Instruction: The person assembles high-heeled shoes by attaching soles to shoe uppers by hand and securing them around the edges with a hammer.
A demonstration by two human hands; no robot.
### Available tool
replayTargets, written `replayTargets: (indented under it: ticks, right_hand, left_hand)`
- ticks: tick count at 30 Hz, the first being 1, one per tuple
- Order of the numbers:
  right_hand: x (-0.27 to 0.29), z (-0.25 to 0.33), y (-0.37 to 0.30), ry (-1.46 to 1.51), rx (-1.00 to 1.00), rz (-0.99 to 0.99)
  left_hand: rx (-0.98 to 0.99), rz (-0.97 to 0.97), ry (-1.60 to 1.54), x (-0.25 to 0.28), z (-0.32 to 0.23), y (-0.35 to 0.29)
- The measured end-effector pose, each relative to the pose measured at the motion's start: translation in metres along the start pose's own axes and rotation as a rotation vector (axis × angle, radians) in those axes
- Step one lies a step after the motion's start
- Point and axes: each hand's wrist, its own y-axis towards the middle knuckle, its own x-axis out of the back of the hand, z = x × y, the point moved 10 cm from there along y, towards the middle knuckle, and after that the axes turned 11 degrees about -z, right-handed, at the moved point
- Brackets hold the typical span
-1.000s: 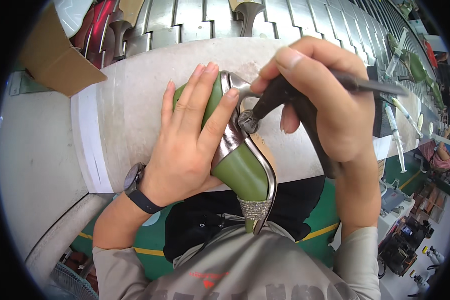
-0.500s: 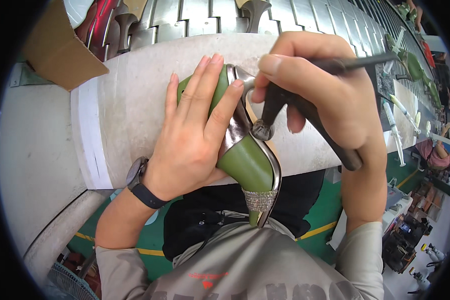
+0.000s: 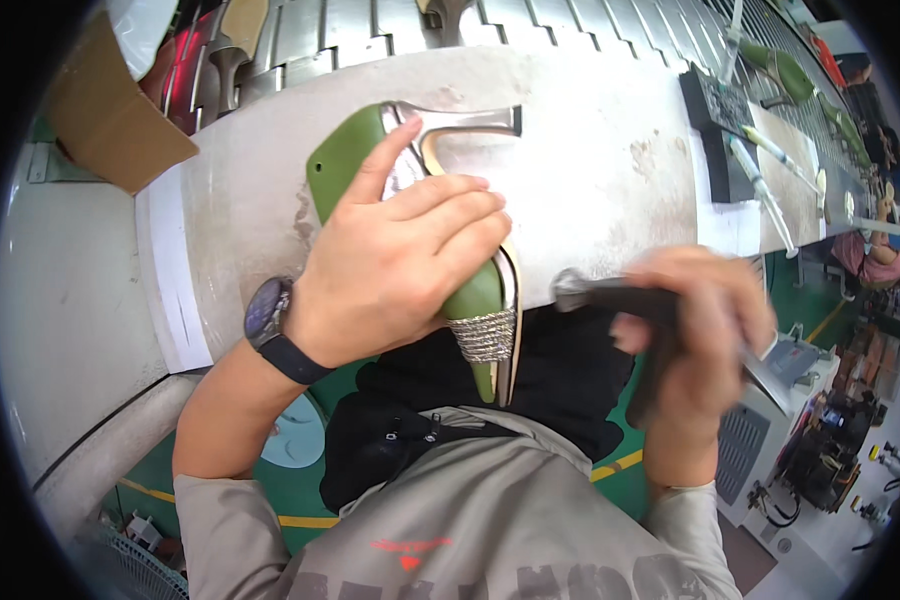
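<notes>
A green high-heeled shoe (image 3: 475,297) lies on its side, its metallic heel (image 3: 470,120) pointing right and its toe toward me past the bench's near edge. A glittering band (image 3: 483,337) wraps the shoe close to the toe. My left hand (image 3: 400,245) grips the shoe's middle from above, fingers laid across the silvery edge; the thumb is hidden. To the right of the shoe, apart from it, my right hand (image 3: 705,325) is closed around a dark hammer (image 3: 625,298). Motion blurs this hand, while the hammer's round metal face (image 3: 570,288) points at the shoe.
The pale bench top (image 3: 590,150) carries a black block (image 3: 710,140) and several syringes (image 3: 765,195) at its right. Beyond runs a metal slat conveyor (image 3: 320,45) with other shoes (image 3: 235,50). A cardboard box (image 3: 115,110) stands far left; more green shoes (image 3: 778,72) lie far right.
The hammer has come away from the shoe's sole edge, moving right and toward me. My left hand has shifted along the shoe toward its toe, and the whole heel now shows.
</notes>
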Motion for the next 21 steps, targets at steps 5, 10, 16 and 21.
replayTargets:
  ticks: [5, 10, 16, 21]
  right_hand:
    - [-0.007, 0.012, -0.023, -0.163, 0.107, 0.097]
    - [-0.028, -0.019, 0.013, 0.114, -0.142, 0.094]
    - [0.003, 0.051, -0.010, -0.104, 0.212, 0.089]
    - [-0.025, -0.041, 0.004, 0.352, -0.398, 0.120]
  left_hand:
    - [-0.025, -0.037, -0.001, -0.001, -0.001, 0.006]
    - [-0.041, -0.015, -0.030, -0.003, -0.003, 0.007]
    - [-0.045, -0.037, -0.021, 0.001, -0.004, 0.009]
    - [-0.050, -0.028, -0.033, -0.002, 0.000, 0.007]
